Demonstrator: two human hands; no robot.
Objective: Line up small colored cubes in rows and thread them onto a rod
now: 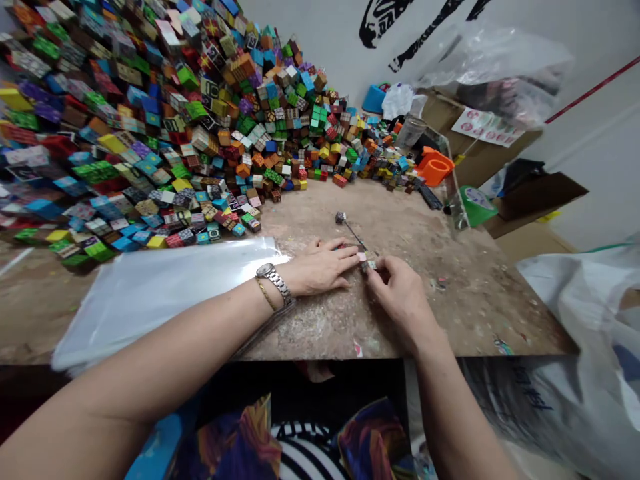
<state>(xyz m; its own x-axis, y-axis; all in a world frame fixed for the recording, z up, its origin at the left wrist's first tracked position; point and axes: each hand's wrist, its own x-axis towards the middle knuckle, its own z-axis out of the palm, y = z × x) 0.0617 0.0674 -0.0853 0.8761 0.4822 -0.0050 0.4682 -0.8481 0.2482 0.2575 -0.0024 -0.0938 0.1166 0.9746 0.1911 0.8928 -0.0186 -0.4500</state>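
Lighting bright and even, diffuse from overhead, white wall point(320, 47) slightly blown out. Shadows soft: faint ones under left hand point(320, 268) and right hand point(397, 293) on the worktop point(410, 220). Strong glare on the clear plastic sheet point(165, 287), hot spot near its right edge. Heavy wide-angle distortion: table edge bows, cube pile point(150, 120) smears and stretches toward top-left corner, forearms balloon at the bottom. Centre reasonably sharp, small pieces at the fingertips too blurred to resolve. White bag point(590, 347) at right soft, low detail

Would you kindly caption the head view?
Both hands, left hand and right hand, handle small cubes beside a colourful cube pile.
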